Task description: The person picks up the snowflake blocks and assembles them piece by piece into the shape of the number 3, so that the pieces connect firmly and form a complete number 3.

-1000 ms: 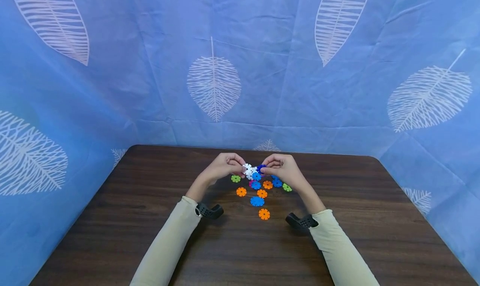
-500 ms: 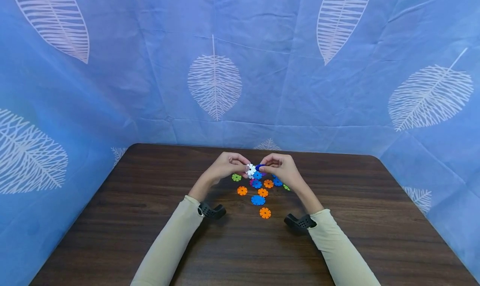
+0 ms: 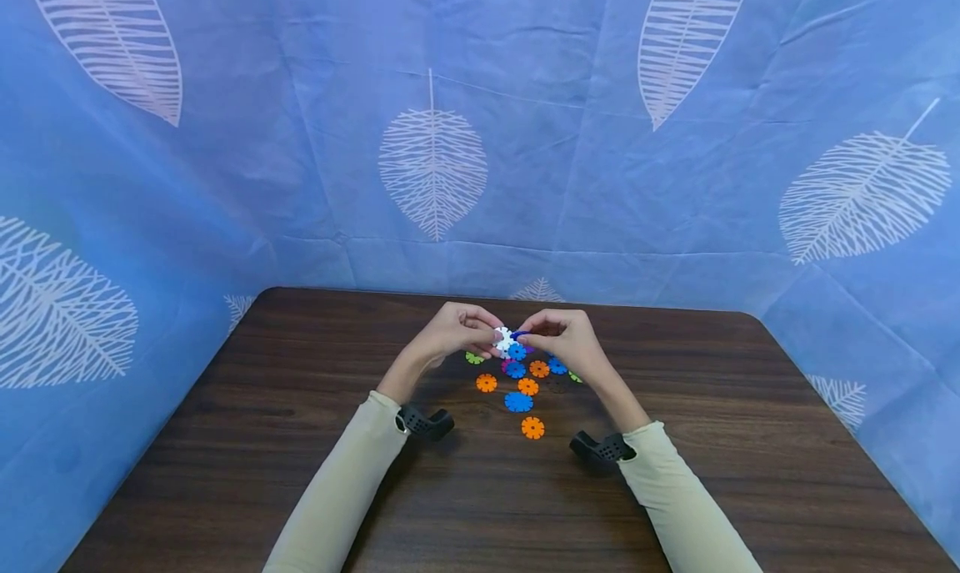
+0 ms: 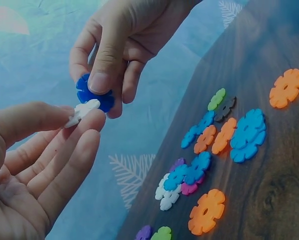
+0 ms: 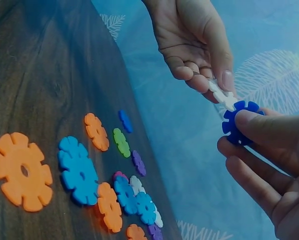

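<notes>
Slightly right of centre in the lower half of the head view, the left grip (image 3: 453, 331) pinches a white disc (image 4: 84, 111) between thumb and fingers, while the right grip (image 3: 562, 338) holds a dark blue disc (image 5: 231, 126) likewise. The two notched pieces meet at their edges; whether they interlock cannot be told. Below them in the frame, other pieces lie on the brown desk (image 3: 187, 456), including a light blue disc (image 3: 518, 402) and, lowest, an orange disc (image 3: 532, 428). Leaf-patterned blue cloth (image 3: 525, 181) fills the top.
</notes>
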The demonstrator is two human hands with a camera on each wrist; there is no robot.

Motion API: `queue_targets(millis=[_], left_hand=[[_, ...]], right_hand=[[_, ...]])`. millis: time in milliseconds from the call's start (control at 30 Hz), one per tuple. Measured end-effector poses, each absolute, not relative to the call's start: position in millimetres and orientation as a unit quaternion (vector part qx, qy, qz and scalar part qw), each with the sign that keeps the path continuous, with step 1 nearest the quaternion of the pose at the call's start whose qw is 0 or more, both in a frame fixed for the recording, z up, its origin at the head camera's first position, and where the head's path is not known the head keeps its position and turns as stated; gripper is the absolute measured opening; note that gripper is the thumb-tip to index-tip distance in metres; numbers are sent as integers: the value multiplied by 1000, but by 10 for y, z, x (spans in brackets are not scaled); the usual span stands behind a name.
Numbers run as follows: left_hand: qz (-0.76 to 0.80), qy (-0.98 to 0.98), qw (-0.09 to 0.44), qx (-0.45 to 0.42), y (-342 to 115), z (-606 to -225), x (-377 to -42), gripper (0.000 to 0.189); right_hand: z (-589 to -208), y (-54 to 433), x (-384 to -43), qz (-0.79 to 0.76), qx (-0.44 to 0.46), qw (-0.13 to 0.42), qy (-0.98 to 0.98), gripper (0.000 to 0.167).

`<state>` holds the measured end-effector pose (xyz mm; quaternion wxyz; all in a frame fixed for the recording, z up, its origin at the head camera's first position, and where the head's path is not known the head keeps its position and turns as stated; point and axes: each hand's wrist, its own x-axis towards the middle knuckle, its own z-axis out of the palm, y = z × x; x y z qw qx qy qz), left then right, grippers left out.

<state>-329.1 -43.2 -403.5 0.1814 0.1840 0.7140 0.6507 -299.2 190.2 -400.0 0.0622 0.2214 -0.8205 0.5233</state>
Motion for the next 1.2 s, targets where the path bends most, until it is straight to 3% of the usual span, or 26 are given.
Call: queue_targets(millis=[533, 1200], left_hand=[[650, 716, 153, 203, -411, -4001, -3247, 16], [661, 706, 145, 206, -404, -3966, -3236, 15]], right_hand=[[-3946, 1916, -2974, 522, 246, 49, -815, 7], [-3952, 1856, -2935, 505, 250, 101, -820, 6]])
